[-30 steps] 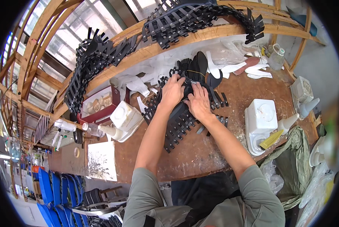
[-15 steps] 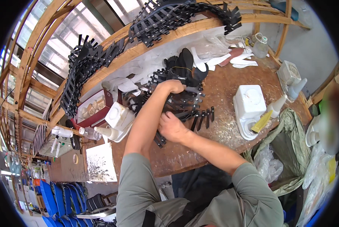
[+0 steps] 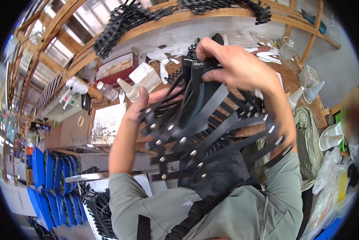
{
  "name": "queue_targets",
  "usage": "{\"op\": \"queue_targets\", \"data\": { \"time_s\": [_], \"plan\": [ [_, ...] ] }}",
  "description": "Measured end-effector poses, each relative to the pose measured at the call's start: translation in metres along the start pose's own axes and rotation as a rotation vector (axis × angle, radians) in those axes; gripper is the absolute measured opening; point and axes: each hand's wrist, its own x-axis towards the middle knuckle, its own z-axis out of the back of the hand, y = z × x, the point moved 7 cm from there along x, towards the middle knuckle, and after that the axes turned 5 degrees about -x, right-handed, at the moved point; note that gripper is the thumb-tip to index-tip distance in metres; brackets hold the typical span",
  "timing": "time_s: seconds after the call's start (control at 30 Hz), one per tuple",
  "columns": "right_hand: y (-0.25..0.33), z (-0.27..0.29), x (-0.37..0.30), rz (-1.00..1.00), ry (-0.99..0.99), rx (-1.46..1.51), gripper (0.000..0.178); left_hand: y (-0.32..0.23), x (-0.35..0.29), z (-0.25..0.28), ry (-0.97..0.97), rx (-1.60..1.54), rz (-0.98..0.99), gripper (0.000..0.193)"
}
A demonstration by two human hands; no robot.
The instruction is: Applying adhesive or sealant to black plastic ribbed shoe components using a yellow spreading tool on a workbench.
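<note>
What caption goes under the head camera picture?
Right hand holding black studded straps, left hand beside them, at a workbench.

Bright daylight, fisheye-bent edges

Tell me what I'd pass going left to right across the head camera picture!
Blue bins → smudged white sheet → left hand → right hand → crumpled green bag → white plastic container

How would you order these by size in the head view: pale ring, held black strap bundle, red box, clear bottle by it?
1. Black strap bundle, though nearness to the camera enlarges it
2. Red box
3. Clear bottle
4. Pale ring
</note>
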Motion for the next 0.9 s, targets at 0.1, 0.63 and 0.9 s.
{"op": "queue_targets", "data": {
  "time_s": [0.1,0.63,0.9],
  "plan": [
    [-0.028,-0.056,0.04,-0.073,0.367,-0.109,0.049,0.042,-0.028,-0.009,-0.269,-0.235,-0.08,0.103],
    [-0.087,-0.277,-0.021,-0.012,0.34,-0.29,0.021,0.161,-0.126,0.054,-0.917,0.787,-0.237,0.063],
    [-0.088,-0.27,-0.04,-0.165,0.182,0.036,0.027,0.18,-0.1,0.094,-0.555,0.382,-0.18,0.027]
  ]
}}
